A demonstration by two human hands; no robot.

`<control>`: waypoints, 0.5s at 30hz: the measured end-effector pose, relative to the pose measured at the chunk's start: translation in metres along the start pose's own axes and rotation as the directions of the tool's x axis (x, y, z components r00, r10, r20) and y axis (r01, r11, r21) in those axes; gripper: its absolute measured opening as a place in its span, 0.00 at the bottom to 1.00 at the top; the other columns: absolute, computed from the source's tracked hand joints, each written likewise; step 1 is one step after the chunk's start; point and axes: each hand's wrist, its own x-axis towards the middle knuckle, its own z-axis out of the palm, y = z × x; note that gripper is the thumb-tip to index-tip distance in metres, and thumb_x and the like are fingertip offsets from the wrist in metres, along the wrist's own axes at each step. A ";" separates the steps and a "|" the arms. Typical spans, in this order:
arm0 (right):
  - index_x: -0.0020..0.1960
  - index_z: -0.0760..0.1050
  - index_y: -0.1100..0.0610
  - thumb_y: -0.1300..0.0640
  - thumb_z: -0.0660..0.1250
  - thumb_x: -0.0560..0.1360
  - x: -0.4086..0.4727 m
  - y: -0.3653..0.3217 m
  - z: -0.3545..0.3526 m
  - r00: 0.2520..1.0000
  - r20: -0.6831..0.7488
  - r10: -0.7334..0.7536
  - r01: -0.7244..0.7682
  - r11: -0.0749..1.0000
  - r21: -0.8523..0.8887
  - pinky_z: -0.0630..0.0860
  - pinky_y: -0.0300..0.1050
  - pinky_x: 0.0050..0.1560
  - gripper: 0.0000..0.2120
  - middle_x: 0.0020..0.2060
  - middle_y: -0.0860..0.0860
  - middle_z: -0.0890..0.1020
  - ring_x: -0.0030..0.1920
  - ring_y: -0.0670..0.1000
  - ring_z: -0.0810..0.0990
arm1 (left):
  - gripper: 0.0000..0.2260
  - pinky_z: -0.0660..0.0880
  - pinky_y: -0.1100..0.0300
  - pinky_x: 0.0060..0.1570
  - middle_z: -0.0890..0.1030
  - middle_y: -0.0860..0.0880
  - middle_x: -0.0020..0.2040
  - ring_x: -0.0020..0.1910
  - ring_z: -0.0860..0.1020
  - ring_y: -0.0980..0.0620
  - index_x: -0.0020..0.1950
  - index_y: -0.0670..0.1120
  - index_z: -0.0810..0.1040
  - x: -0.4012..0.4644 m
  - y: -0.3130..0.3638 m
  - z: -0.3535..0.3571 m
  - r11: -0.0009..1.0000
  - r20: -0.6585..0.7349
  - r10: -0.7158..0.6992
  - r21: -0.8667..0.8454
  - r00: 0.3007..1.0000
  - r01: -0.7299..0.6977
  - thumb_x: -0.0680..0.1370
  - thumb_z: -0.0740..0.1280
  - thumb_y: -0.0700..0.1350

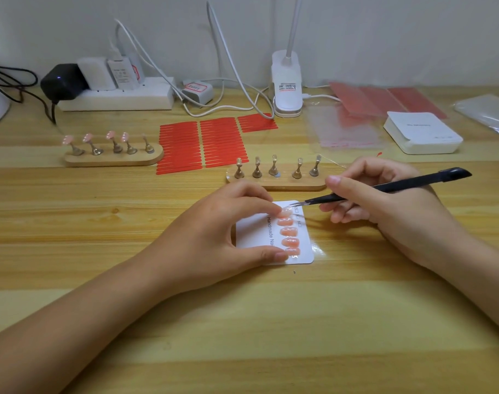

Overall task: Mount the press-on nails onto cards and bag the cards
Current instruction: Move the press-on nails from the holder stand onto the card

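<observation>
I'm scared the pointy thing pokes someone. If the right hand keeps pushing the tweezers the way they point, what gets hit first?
Probably the top pink nail on the card, right by the left hand's fingertip; the tweezers tip sits almost there.

Quick count from my seat. My hands: two, left (214, 223) and right (384, 200). One pair of black tweezers (384, 189). One white card (302, 245) with five pink nails (288, 231) on it. Two wooden stands: near one (276, 183) has five bare pegs, far one (111, 159) has five pegs, four carrying nails, fifth I can't tell. Three sheets of red strips (202, 146). One stack of cards (421, 135). One power strip (114, 98). One clip lamp (286, 83).
</observation>
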 end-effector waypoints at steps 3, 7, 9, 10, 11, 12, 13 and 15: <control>0.35 0.74 0.58 0.52 0.69 0.65 -0.006 0.000 0.003 0.989 -0.054 -0.139 0.134 0.988 -0.076 0.76 0.34 0.29 0.09 0.26 0.52 0.82 0.29 0.46 0.82 | 0.22 0.68 0.65 0.56 0.73 0.61 0.55 0.56 0.71 0.65 0.58 0.53 0.78 0.000 -0.001 0.000 1.000 0.002 -0.004 -0.001 1.000 0.004 0.66 0.69 0.59; 0.36 0.75 0.59 0.52 0.67 0.68 -0.010 0.002 0.008 0.964 0.027 -0.266 0.265 0.938 -0.224 0.75 0.32 0.31 0.09 0.27 0.47 0.82 0.27 0.43 0.80 | 0.23 0.69 0.62 0.57 0.73 0.61 0.56 0.56 0.72 0.64 0.59 0.53 0.78 0.000 -0.001 0.001 1.000 0.000 0.002 0.002 1.000 -0.002 0.66 0.69 0.59; 0.35 0.74 0.59 0.52 0.67 0.68 -0.011 0.005 0.007 0.955 0.054 -0.290 0.294 0.915 -0.275 0.75 0.32 0.32 0.11 0.29 0.48 0.82 0.28 0.43 0.80 | 0.23 0.69 0.63 0.57 0.73 0.60 0.56 0.56 0.72 0.64 0.59 0.53 0.78 0.000 -0.001 0.001 1.000 -0.004 0.008 -0.002 1.000 -0.008 0.66 0.69 0.59; 0.34 0.74 0.59 0.51 0.67 0.68 -0.011 0.006 0.006 0.952 0.057 -0.301 0.304 0.906 -0.294 0.75 0.32 0.32 0.11 0.30 0.48 0.82 0.28 0.43 0.80 | 0.23 0.69 0.63 0.57 0.73 0.60 0.56 0.56 0.72 0.64 0.59 0.53 0.78 0.000 -0.001 0.001 1.000 -0.004 0.008 -0.004 1.000 -0.008 0.66 0.69 0.59; 0.34 0.74 0.59 0.50 0.69 0.68 -0.011 0.007 0.005 0.949 0.056 -0.310 0.312 0.897 -0.313 0.75 0.33 0.32 0.13 0.30 0.49 0.81 0.28 0.43 0.80 | 0.23 0.69 0.63 0.57 0.73 0.59 0.56 0.56 0.72 0.63 0.59 0.53 0.78 0.000 -0.001 0.001 1.000 -0.004 0.009 -0.004 1.000 -0.009 0.66 0.69 0.59; 0.33 0.74 0.59 0.49 0.70 0.69 -0.011 0.009 0.004 0.945 0.055 -0.323 0.322 0.884 -0.339 0.75 0.34 0.32 0.14 0.30 0.49 0.81 0.29 0.44 0.80 | 0.23 0.69 0.63 0.57 0.73 0.59 0.56 0.56 0.72 0.63 0.59 0.53 0.78 0.000 -0.001 0.002 1.000 -0.005 0.011 -0.002 1.000 -0.011 0.66 0.69 0.59; 0.33 0.74 0.58 0.49 0.71 0.70 -0.011 0.010 0.003 0.939 0.056 -0.339 0.335 0.867 -0.368 0.74 0.35 0.32 0.15 0.29 0.49 0.81 0.29 0.44 0.80 | 0.23 0.69 0.62 0.57 0.73 0.59 0.56 0.56 0.72 0.63 0.59 0.53 0.78 0.000 -0.002 0.002 1.000 -0.006 0.013 0.001 1.000 -0.013 0.66 0.69 0.59; 0.32 0.74 0.57 0.52 0.69 0.70 -0.011 0.013 0.002 0.919 0.070 -0.387 0.379 0.825 -0.418 0.72 0.35 0.31 0.12 0.27 0.50 0.80 0.30 0.45 0.79 | 0.23 0.69 0.63 0.57 0.72 0.61 0.56 0.56 0.71 0.64 0.60 0.54 0.78 0.000 -0.002 0.002 1.000 -0.007 0.015 0.007 1.000 -0.015 0.66 0.69 0.59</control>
